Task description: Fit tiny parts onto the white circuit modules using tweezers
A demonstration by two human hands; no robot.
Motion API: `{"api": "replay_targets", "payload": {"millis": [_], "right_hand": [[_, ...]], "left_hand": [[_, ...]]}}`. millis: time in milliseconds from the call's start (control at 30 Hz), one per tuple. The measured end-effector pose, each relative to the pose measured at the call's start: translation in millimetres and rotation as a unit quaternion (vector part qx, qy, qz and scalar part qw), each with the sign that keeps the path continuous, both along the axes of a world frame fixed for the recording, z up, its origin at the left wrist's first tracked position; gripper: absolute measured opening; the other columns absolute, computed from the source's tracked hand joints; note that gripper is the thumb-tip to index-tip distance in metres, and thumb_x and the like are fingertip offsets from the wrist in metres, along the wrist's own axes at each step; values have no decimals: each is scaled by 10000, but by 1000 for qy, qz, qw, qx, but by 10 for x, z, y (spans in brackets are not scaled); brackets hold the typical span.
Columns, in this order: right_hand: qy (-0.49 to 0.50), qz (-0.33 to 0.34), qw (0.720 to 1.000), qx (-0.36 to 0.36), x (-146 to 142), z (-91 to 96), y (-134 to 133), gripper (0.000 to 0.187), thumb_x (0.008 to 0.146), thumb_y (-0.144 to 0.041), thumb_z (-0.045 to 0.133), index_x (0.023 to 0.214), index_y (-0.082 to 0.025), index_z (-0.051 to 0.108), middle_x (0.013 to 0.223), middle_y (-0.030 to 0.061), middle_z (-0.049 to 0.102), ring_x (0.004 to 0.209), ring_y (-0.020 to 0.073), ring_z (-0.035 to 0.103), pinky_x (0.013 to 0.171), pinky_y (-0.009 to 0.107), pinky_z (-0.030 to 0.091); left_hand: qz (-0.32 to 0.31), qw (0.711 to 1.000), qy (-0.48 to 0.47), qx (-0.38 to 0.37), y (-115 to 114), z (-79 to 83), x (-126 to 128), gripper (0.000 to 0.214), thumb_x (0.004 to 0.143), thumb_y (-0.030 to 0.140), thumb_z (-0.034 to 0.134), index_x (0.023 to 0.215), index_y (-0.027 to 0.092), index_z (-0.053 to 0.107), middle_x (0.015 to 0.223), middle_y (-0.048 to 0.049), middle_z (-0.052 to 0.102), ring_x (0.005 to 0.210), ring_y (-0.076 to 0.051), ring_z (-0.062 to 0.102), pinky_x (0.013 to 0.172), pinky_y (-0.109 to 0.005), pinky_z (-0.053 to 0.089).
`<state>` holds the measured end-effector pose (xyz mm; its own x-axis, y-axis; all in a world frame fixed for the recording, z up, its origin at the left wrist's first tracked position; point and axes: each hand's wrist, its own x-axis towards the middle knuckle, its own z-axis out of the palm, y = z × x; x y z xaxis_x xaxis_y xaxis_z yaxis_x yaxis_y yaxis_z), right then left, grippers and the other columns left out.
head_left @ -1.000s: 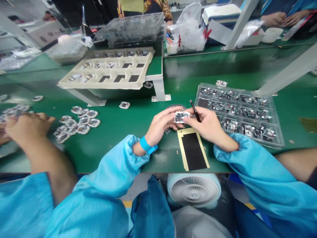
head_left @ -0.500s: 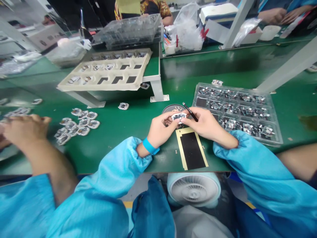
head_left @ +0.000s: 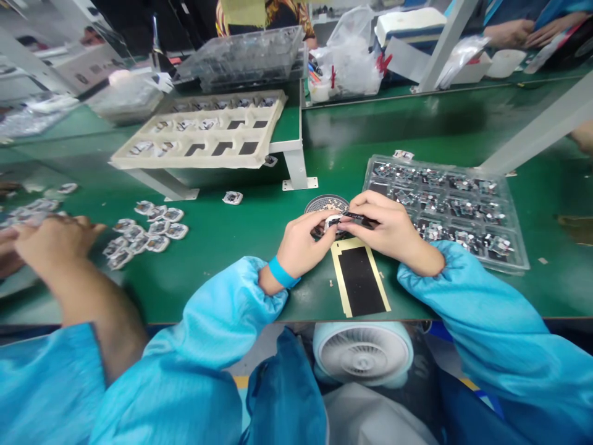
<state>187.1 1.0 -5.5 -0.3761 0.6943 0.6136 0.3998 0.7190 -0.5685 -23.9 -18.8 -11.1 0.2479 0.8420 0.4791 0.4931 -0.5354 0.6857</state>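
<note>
My left hand [head_left: 303,244], with a blue band at the wrist, is closed around a small white-rimmed electronic part [head_left: 332,220], pinched between thumb and fingers. My right hand [head_left: 389,230] grips a slim black tool [head_left: 360,217] with light lettering. The tool lies nearly level, its left end at the part; whether it touches is too small to tell. Right behind the hands is a round grey dish [head_left: 319,203] of tiny pale pieces, partly covered. Below them lies a black sheet with a yellow border [head_left: 361,281].
A clear compartment tray [head_left: 519,247] of small parts stands on the right. Several white-rimmed parts [head_left: 157,227] lie to the left, near a co-worker's hand [head_left: 55,241]. A cream tray [head_left: 185,162] rests on a raised stand [head_left: 296,164]. A fan [head_left: 362,355] sits below the table edge.
The black tool has swung from pointing up to nearly level, its end now at the part. The part has turned in my left hand, and my right fingers have shifted around the tool.
</note>
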Motion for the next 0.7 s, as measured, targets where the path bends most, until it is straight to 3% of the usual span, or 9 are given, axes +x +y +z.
{"api": "replay_targets", "payload": {"millis": [267,400,533,633,700], "right_hand": [[-95,6,995,-26,-17,-2,-49,181,1000,-328,599,1135,-246,686,1059,85,676,925,229,663,790,376,543],[-102,7,994,-32,-54,-16,-20,159,1020,-345,560,1101,-226,626,1018,80,653,889,223,641,783,370,517],[-126,-63,990,-27,-76,-30,121,207,1036,-371,518,1104,-211,630,1026,87,653,877,233,635,757,378,497],[-232,-123,964,-35,-92,-50,224,253,1034,-372,508,1085,-210,696,1036,96,676,813,244,638,654,378,451],[-229,-134,964,-32,-102,-44,244,228,1004,-354,559,1039,-212,734,1008,92,684,810,247,643,636,380,447]], "left_hand": [[11,1000,6,-26,-2,23,5,304,874,157,659,1153,208,769,1003,-61,779,781,-180,665,802,-323,553],[15,999,19,-46,51,96,-52,279,874,187,653,1124,189,777,917,-53,767,701,-166,614,735,-307,524],[65,992,68,-83,338,188,-427,244,845,181,638,1030,183,797,951,-60,782,790,-198,665,770,-315,513],[152,972,67,-165,683,249,-861,207,850,187,638,980,142,793,951,-97,793,843,-224,701,846,-344,533],[231,956,38,-178,901,312,-1108,160,833,184,681,950,121,769,945,-107,789,875,-228,699,884,-361,537]]}}
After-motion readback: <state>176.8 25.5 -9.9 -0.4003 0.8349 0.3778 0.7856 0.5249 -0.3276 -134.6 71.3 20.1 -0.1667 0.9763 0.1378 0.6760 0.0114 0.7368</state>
